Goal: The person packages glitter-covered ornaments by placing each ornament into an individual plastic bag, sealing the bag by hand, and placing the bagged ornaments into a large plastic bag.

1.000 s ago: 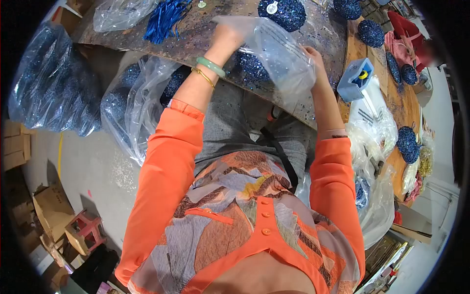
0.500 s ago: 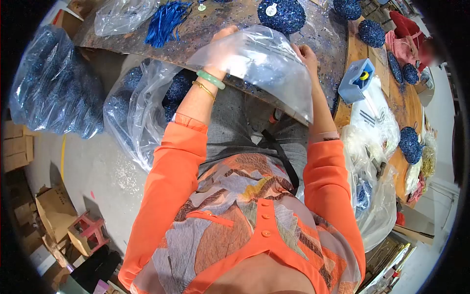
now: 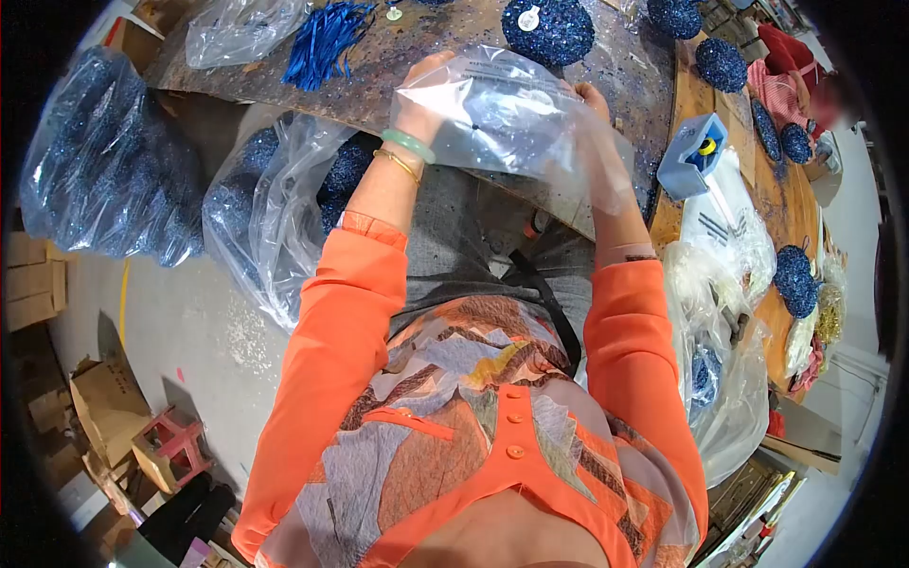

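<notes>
A clear plastic bag [image 3: 511, 118] with small print is stretched between my two hands above the table's front edge. My left hand [image 3: 423, 95] is closed at the bag's left end, partly behind the film. At the right end, my right hand [image 3: 589, 118] has its fingers closed on the bag, and film overlaps that wrist. Beyond the bag lies a glittery blue ball [image 3: 549, 33] with a round white tag. A bundle of shiny blue strips [image 3: 325, 43] rests on the table to the left.
The glitter-strewn table [image 3: 398, 90] carries a blue holder [image 3: 691, 156] at right and several blue glitter balls. A large bag of blue pieces [image 3: 104, 161] and another clear bag [image 3: 275, 208] hang at left. A red stool [image 3: 175, 450] stands on the floor. Another person sits at far right.
The bag swung up and spread out, and now lies flatter between my hands. My right hand has shifted slightly left, and film now drapes over its wrist.
</notes>
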`<control>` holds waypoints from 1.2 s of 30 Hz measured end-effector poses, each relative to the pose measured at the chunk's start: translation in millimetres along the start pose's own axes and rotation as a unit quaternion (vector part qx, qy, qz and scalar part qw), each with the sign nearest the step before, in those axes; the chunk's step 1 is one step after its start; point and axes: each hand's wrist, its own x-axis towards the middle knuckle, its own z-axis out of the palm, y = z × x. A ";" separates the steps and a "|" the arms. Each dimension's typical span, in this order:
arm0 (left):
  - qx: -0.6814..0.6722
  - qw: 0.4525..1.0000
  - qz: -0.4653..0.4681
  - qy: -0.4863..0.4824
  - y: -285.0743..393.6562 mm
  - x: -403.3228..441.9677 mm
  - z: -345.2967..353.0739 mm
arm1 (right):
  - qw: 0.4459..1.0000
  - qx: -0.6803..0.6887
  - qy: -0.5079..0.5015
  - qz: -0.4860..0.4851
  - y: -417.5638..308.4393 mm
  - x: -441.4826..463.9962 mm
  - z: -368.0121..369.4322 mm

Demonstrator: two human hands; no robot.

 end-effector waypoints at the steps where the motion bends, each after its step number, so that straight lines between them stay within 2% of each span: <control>1: 0.025 0.999 0.038 0.014 -8.9 0.7 5.3 | 0.999 0.030 -0.005 -0.028 -0.9 -2.6 -0.1; 2: 0.026 0.999 -0.014 -0.044 -17.7 1.8 10.4 | 0.997 0.059 -0.010 -0.056 -1.6 -6.5 -1.0; 4: 0.083 0.996 0.028 -0.019 -12.5 3.8 8.8 | 0.993 0.109 -0.013 -0.053 -6.5 -14.9 -2.1; 6: 0.141 0.988 0.068 0.004 -5.4 3.1 8.7 | 0.990 0.138 -0.003 -0.003 -8.2 -20.9 -0.9; 8: -0.041 0.995 -0.083 0.045 8.7 -0.1 16.8 | 0.990 0.141 0.019 0.021 -5.9 -24.1 0.1; 9: -0.132 0.977 -0.156 0.065 11.0 -1.2 21.1 | 0.989 0.145 0.024 0.031 -6.6 -25.6 -0.2; 10: -0.139 0.985 -0.095 0.049 6.3 -1.5 21.3 | 0.988 0.149 0.029 0.040 -7.3 -27.1 -0.6; 12: -0.187 0.977 -0.103 0.012 -3.2 -4.3 23.5 | 0.982 0.182 0.003 0.056 -5.4 -26.3 -2.4; 14: -0.316 0.934 -0.166 0.016 -5.1 -10.0 28.2 | 0.972 0.224 -0.049 0.051 8.5 -20.6 -6.8; 15: -0.416 0.881 -0.221 0.037 15.3 -12.4 20.7 | 0.966 0.247 -0.066 0.046 11.0 -20.9 -8.0; 17: -0.525 0.796 -0.295 0.051 24.0 -16.7 16.6 | 0.952 0.292 -0.083 0.037 8.3 -26.3 -7.3; 19: -0.556 0.758 -0.340 0.043 17.6 -24.5 13.3 | 0.954 0.290 -0.078 0.026 8.3 -26.9 -4.7; 21: -0.544 0.759 -0.355 0.046 18.8 -28.4 10.3 | 0.969 0.240 -0.064 0.011 13.4 -21.8 -1.0; 23: -0.533 0.759 -0.372 0.048 34.2 -32.0 1.3 | 0.955 0.291 -0.046 0.032 -13.8 -46.6 1.8; 24: -0.517 0.755 -0.394 0.083 57.1 -28.9 -9.7 | 0.947 0.316 -0.036 0.043 -25.5 -59.5 0.9; 27: -0.604 0.663 -0.437 0.060 74.9 -38.0 -15.5 | 0.939 0.337 -0.063 0.022 -30.7 -69.6 -13.6; 28: -0.633 0.642 -0.431 0.027 68.3 -44.8 -12.3 | 0.957 0.288 -0.043 -0.013 -32.9 -73.8 -16.1; 30: -0.634 0.625 -0.455 -0.023 69.1 -51.9 -12.2 | 0.979 0.186 -0.004 -0.085 -40.9 -80.0 -20.5; 31: -0.633 0.615 -0.468 -0.050 71.7 -55.7 -12.4 | 0.976 0.192 -0.004 -0.104 -44.1 -86.2 -22.4; 33: -0.642 0.646 -0.412 -0.018 66.0 -60.9 -0.7 | 0.967 0.206 -0.006 -0.146 -52.0 -96.9 -24.7; 36: -0.628 0.694 -0.348 0.048 85.2 -53.4 -11.0 | 0.966 0.213 -0.020 -0.145 -49.8 -98.1 -33.8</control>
